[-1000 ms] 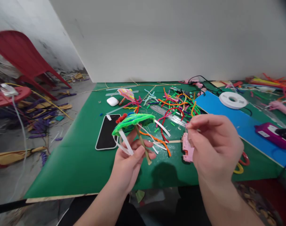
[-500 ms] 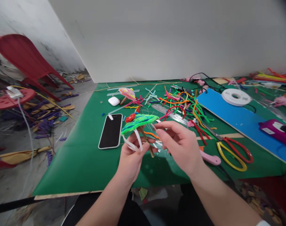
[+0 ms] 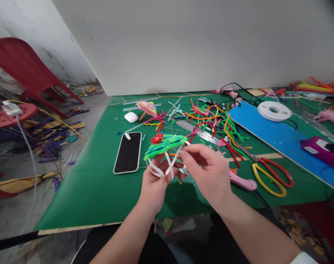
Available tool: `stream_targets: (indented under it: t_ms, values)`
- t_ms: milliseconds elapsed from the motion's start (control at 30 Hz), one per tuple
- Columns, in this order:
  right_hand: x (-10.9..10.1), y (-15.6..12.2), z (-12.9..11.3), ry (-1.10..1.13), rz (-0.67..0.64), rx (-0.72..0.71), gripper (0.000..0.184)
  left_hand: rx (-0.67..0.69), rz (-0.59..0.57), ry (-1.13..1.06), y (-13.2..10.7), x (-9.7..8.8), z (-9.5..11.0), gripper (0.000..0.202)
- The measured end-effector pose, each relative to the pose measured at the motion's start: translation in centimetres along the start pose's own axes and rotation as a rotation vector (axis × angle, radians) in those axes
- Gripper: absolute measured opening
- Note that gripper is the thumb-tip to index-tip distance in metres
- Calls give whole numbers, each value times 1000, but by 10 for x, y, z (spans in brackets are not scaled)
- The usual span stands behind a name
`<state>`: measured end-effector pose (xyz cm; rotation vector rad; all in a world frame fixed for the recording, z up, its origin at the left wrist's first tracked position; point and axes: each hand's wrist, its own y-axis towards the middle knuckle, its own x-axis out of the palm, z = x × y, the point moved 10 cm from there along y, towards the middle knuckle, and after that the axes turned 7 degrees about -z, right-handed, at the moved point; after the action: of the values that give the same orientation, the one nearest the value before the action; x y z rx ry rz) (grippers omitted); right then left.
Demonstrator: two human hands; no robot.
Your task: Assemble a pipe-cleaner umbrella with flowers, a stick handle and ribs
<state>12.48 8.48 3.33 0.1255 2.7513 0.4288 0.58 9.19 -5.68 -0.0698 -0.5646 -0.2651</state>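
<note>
My left hand (image 3: 153,185) is closed round the thin stick of a small pipe-cleaner umbrella (image 3: 164,144), green and blue with a red knob on top, held upright above the green table mat (image 3: 92,183). White paper strips (image 3: 167,167) hang under its canopy. My right hand (image 3: 208,172) is right beside it, thumb and forefinger pinched on one of these white strips just below the canopy's right edge.
A black phone (image 3: 128,152) lies left of my hands, a white earbud case (image 3: 131,117) and a pink paper umbrella (image 3: 147,108) behind it. Loose pipe cleaners (image 3: 211,123) are heaped in the middle. Scissors (image 3: 268,174), a pink tool (image 3: 242,182), a blue board (image 3: 282,141) with tape roll (image 3: 274,110) lie right.
My right hand has moved left from the pink tool, left it on the mat, and closed on a white strip under the umbrella. My left hand has lowered the umbrella slightly.
</note>
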Motion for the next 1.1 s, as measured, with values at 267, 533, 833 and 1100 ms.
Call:
stream_targets:
  t_ms: [267, 533, 833, 1100]
  values:
    - [-25, -1, -12, -139, 168, -124, 10, -134, -26, -166, -1, 3, -7, 42]
    - [-40, 11, 2, 97, 62, -32, 12, -178, -70, -272, 0, 1, -11, 33]
    - [10, 14, 33, -107, -476, 129, 16, -108, -1, -221, 3, -12, 1, 40]
    - [18, 7, 15, 110, -400, 72, 34, -139, -53, -244, 1, -1, -2, 40]
